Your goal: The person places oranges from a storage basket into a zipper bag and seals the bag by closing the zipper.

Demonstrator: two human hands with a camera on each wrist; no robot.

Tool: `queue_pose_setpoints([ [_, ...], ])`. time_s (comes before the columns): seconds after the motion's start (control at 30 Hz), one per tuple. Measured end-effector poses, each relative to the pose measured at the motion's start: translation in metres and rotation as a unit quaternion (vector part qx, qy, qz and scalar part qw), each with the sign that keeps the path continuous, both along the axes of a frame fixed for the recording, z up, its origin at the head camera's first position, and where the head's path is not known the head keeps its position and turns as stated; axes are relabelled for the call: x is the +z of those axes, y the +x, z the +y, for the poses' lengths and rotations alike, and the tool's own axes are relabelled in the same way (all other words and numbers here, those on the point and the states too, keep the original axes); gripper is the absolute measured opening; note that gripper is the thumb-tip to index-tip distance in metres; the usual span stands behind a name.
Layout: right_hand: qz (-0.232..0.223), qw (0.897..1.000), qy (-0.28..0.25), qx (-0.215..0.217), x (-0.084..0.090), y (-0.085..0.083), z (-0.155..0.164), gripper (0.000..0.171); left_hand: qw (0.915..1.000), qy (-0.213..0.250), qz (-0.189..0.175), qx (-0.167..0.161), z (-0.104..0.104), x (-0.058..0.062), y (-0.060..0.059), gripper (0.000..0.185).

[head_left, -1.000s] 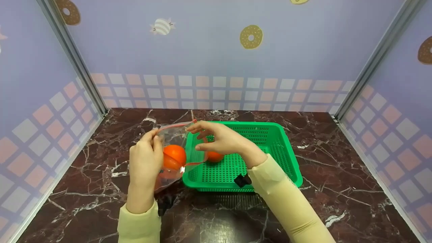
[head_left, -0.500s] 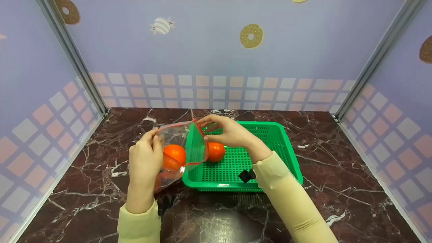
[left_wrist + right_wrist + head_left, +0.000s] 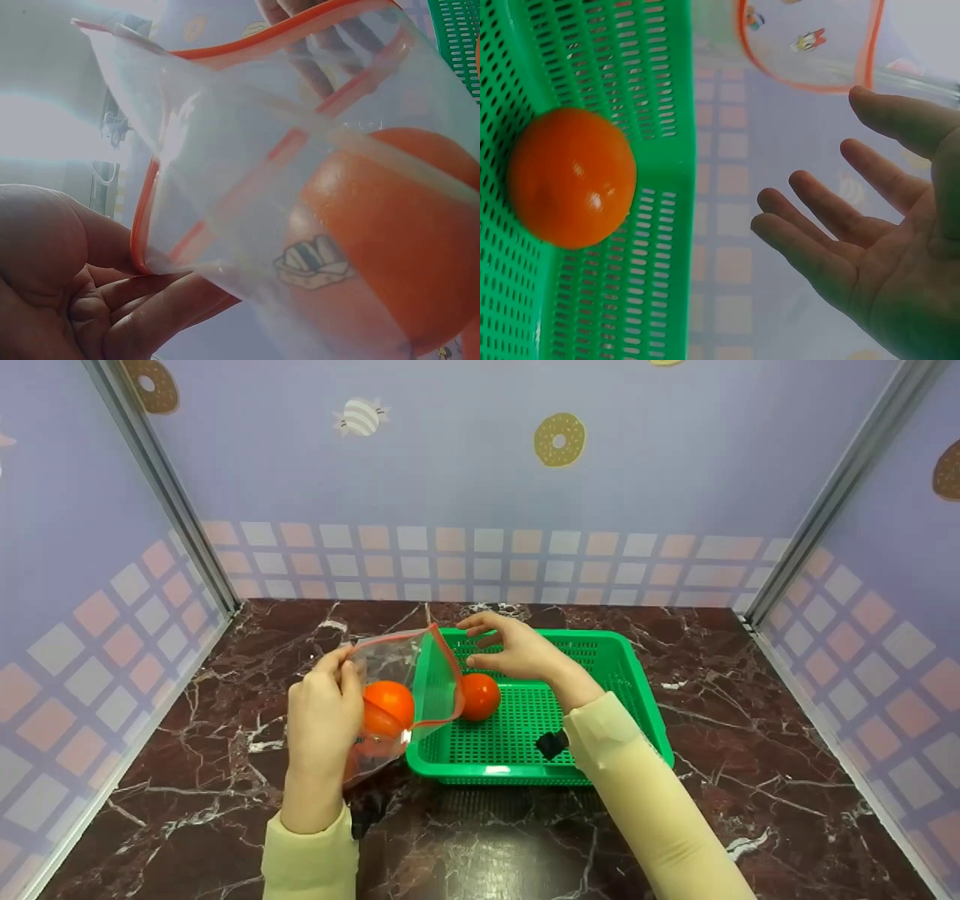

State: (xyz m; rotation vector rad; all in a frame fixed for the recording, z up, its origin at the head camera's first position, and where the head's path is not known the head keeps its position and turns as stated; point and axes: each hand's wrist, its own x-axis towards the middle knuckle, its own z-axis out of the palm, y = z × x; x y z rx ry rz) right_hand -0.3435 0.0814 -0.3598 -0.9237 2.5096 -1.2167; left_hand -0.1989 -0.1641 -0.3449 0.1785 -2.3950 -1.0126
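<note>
My left hand [image 3: 322,720] pinches the left edge of a clear zip bag [image 3: 217,127] with a red-orange seal line. The bag's mouth gapes toward the right. Inside it rests an orange [image 3: 390,706], which shows large through the plastic in the left wrist view. My right hand [image 3: 517,649] hovers over the basket's left half, fingers spread and relaxed, holding nothing. A second orange [image 3: 571,178] lies in the green basket [image 3: 540,771], below that hand and just right of the bag's rim. In the right wrist view the bag's mouth appears beyond the thumb.
The basket has slotted walls and stands on a dark marbled tabletop [image 3: 187,780]. The bag overlaps its left rim in the head view. Patterned panels [image 3: 480,495] enclose the table at the back and both sides.
My right hand has drawn back to the right from the bag's mouth, exposing the orange in the basket. The left hand and bag have stayed nearly still.
</note>
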Motion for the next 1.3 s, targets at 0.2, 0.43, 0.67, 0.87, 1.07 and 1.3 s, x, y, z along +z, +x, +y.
queue_pose_setpoints([
  [0.2,-0.011,1.000,0.013,-0.015,-0.007,-0.008,0.001,0.053,1.0000,-0.001,0.000,-0.002,0.000,0.001,0.001,0.035],
  [0.43,-0.009,0.998,0.045,-0.031,-0.016,-0.016,0.000,0.056,1.0000,0.003,-0.002,-0.001,0.000,0.001,0.001,0.035],
  [0.67,-0.022,0.997,0.071,-0.029,-0.028,-0.024,0.001,0.059,1.0000,0.003,0.000,0.000,0.000,0.000,0.001,0.035],
  [0.87,-0.023,0.994,0.108,-0.020,-0.037,-0.029,0.000,0.061,0.9999,0.000,0.010,0.002,0.000,-0.001,-0.001,0.035],
  [1.07,-0.028,0.991,0.134,-0.014,-0.044,-0.030,-0.003,0.063,0.9999,-0.001,0.011,-0.002,0.000,-0.001,-0.001,0.035],
  [1.3,-0.035,0.987,0.157,-0.016,-0.050,-0.031,-0.006,0.064,1.0000,0.001,0.002,0.003,0.000,0.000,-0.001,0.036],
])
